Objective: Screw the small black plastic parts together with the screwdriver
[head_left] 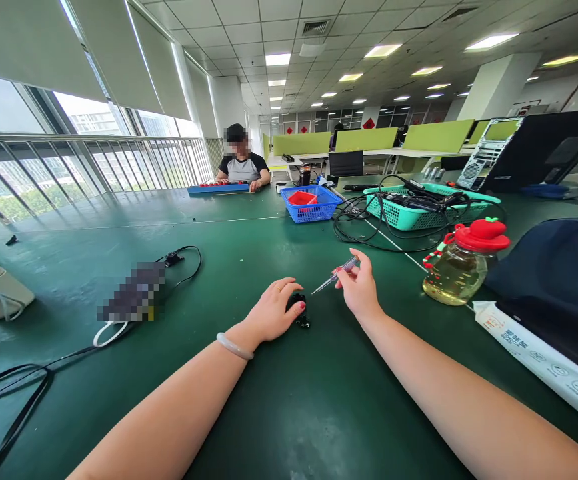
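Observation:
My left hand (275, 311) rests on the green table (279, 413), its fingers curled over a small black part (299, 312) that it pins against the surface. My right hand (359, 288) is just to the right of it, pinching a thin screwdriver (336, 275) with a clear handle. The screwdriver's metal tip points down and left toward the black part, a short way from it. A pale bangle sits on my left wrist.
A blue basket (311, 203) and a teal basket (419, 205) with black cables stand further back. A bottle with a red apple lid (461, 265), a dark bag (559, 267) and a white packet (533, 357) lie right. Cables and a pixelated object (131, 293) lie left. Another person (241, 167) sits at the far end.

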`<move>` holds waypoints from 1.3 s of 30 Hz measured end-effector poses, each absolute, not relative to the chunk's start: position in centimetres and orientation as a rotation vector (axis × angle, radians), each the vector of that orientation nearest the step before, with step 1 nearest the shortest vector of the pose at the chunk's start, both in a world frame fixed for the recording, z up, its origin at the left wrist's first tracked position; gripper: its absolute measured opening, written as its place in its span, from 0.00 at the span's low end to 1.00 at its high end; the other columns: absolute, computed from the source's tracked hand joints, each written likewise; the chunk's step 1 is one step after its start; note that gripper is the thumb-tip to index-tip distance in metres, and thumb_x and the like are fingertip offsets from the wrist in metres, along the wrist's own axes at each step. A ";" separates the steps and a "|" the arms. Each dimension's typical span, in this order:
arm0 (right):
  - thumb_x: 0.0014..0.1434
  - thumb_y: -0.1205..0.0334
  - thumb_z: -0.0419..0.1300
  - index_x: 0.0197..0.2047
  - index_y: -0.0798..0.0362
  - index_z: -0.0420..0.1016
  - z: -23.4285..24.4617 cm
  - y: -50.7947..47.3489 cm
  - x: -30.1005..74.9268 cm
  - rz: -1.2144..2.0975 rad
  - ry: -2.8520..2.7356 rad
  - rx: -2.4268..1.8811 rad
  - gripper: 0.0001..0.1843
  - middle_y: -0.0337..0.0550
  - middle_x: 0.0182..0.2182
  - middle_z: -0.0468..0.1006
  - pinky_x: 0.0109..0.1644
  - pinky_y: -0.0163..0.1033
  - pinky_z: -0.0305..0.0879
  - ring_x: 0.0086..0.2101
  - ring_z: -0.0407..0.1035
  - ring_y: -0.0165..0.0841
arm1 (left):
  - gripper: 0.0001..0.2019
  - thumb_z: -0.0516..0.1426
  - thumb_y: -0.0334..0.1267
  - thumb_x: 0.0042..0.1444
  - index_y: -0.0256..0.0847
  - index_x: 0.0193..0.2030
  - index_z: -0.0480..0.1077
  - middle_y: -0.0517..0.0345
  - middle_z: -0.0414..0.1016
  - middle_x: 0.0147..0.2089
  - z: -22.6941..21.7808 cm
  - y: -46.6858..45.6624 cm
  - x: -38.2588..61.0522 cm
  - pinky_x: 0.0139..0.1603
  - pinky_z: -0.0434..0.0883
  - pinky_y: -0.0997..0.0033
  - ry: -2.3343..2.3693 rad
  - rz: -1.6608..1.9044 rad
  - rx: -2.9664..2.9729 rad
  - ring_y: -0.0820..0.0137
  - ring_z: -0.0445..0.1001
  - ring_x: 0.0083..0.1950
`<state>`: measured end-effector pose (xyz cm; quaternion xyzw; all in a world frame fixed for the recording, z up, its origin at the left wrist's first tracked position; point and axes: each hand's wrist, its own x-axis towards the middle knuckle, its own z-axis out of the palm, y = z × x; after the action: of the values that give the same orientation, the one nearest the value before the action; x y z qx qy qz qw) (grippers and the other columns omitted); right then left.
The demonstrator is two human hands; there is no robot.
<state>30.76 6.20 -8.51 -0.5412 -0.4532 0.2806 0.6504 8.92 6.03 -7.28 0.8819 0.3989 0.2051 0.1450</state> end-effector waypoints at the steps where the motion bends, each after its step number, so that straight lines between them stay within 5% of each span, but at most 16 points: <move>1: 0.51 0.50 0.62 0.61 0.49 0.58 -8.6 6.3 30.8 0.645 -1.018 -1.217 0.37 0.34 0.30 0.77 0.33 0.41 0.67 0.22 0.68 0.29 | 0.21 0.50 0.47 0.65 0.46 0.62 0.63 0.50 0.61 0.68 -7.2 5.9 8.9 0.70 0.57 0.52 1.076 0.564 2.571 0.61 0.58 0.69; 7: 0.43 0.55 0.63 0.59 0.49 0.57 -9.0 6.4 30.8 0.893 -0.795 -1.106 0.40 0.30 0.25 0.75 0.30 0.38 0.64 0.19 0.64 0.27 | 0.28 0.59 0.53 0.56 0.52 0.63 0.64 0.52 0.65 0.64 -6.9 5.0 9.1 0.68 0.57 0.47 0.928 0.448 2.669 0.56 0.61 0.65; 17: 0.40 0.57 0.64 0.57 0.49 0.61 -8.8 5.9 30.4 1.070 -0.802 -1.037 0.38 0.30 0.25 0.74 0.28 0.37 0.62 0.18 0.62 0.26 | 0.13 0.60 0.50 0.57 0.51 0.46 0.75 0.55 0.69 0.49 -7.0 3.8 9.7 0.60 0.63 0.51 1.008 0.432 2.690 0.60 0.67 0.53; 33: 0.38 0.63 0.64 0.57 0.50 0.60 -8.8 6.0 30.9 1.121 -0.712 -0.960 0.40 0.30 0.23 0.74 0.29 0.35 0.64 0.20 0.63 0.26 | 0.11 0.60 0.46 0.58 0.48 0.46 0.72 0.55 0.72 0.49 -7.0 -0.8 1.6 0.56 0.66 0.55 1.378 0.465 2.522 0.61 0.69 0.53; 39: 0.40 0.62 0.64 0.57 0.49 0.60 -8.8 5.9 31.0 1.144 -0.720 -0.946 0.39 0.30 0.24 0.75 0.30 0.36 0.65 0.20 0.63 0.26 | 0.11 0.55 0.46 0.60 0.48 0.47 0.73 0.54 0.75 0.51 -6.8 -2.4 -7.7 0.54 0.67 0.53 1.949 0.398 2.316 0.56 0.71 0.54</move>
<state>30.97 5.94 -8.84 -0.4211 -0.3207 0.5092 0.6786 -7.71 -2.39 -6.79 0.7578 0.6378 0.1303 0.0443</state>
